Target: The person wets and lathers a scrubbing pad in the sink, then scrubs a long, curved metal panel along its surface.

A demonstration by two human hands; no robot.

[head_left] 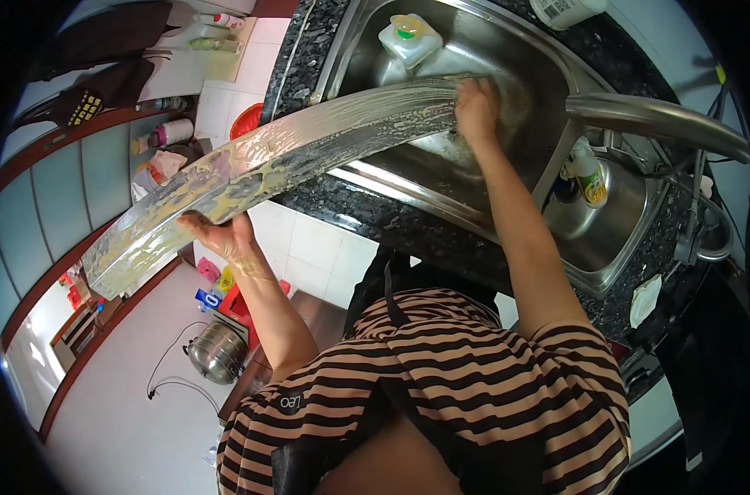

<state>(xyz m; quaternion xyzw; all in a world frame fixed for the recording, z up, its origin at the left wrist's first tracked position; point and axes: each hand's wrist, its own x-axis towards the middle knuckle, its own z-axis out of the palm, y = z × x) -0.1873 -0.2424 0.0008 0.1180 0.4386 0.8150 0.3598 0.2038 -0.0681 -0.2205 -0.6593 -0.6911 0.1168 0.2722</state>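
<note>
A long, curved metal panel [267, 153] slants across the view, smeared with yellowish residue and streaky suds. Its right end lies over the large sink basin [523, 157], while the left end juts out past the counter. My left hand [222, 235] grips its lower edge near the left end, fingers partly hidden behind it. At the opposite end, my right hand [476, 111] is closed against the panel's surface; whatever is under those fingers is hidden. A translucent white container [409, 43] with a yellow and green top stands in the basin, above the panel.
A steel faucet [647, 120] reaches over the sink divider. In the smaller basin [577, 247] stands a spray bottle [589, 177]. Dark speckled countertop [375, 210] surrounds both basins. A white tub [566, 10] sits behind the sink. A steel pot [216, 353] is at lower left.
</note>
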